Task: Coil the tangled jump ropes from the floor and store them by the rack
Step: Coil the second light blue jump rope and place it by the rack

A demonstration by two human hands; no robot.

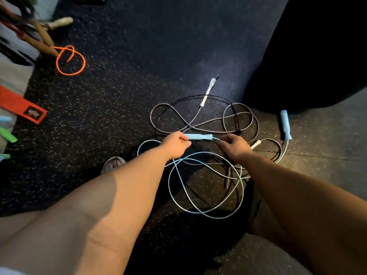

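The person's left forearm (111, 199) and right forearm (297, 197) are bare all the way down to the left hand (175, 144) and right hand (235, 147). A sliver of pale cloth (8, 271), perhaps a sleeve edge, shows by the left upper arm. One foot wears a pale grey shoe (113, 163), too blurred for detail.

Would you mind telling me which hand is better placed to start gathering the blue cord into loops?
Probably the right hand: it pinches the blue cord just past the handle, above its loose loops, while the left hand grips the handle itself.
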